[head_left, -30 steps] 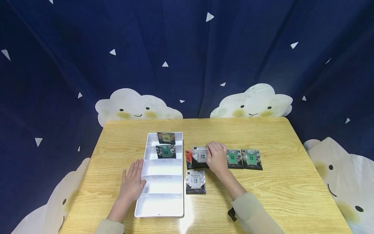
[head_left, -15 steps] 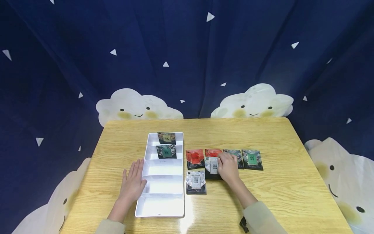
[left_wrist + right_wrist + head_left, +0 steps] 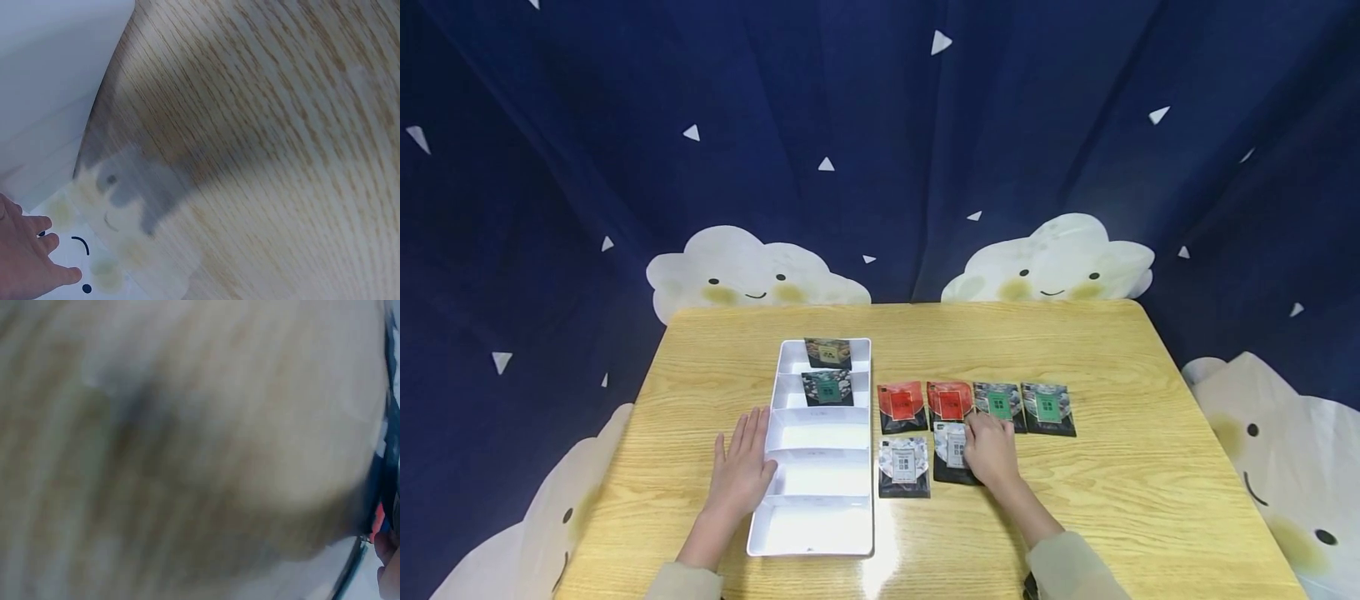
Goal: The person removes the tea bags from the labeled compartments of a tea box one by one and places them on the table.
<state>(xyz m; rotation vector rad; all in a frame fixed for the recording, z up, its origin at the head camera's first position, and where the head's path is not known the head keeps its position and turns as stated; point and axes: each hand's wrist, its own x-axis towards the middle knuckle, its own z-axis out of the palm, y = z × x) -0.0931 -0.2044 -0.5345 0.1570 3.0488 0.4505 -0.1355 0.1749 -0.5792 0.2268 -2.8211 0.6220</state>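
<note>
My right hand (image 3: 992,454) pinches a white-labelled tea packet (image 3: 952,457) by its right side, low over the table below the red packets. Left of it lies a matching white-labelled tea packet (image 3: 903,467). Flat against the left wall of the white divided tray (image 3: 808,532) rests my left hand (image 3: 741,468), fingers straight and thumb at the rim. Two red tea packets (image 3: 902,407) and two green-labelled ones (image 3: 1047,408) form a row above. In the tray's far compartments stand a yellow-labelled packet (image 3: 827,354) and a dark green-labelled packet (image 3: 827,389).
The wooden table (image 3: 1150,467) reaches back to a dark blue curtain (image 3: 880,150) with white triangles and cloud prints. Three nearer tray compartments hold nothing. Blur fills much of the right wrist view.
My right hand has carried the white-labelled packet from over the red packets rightward and toward me, beside its match. Both red packets now show. The left hand has stayed at the tray.
</note>
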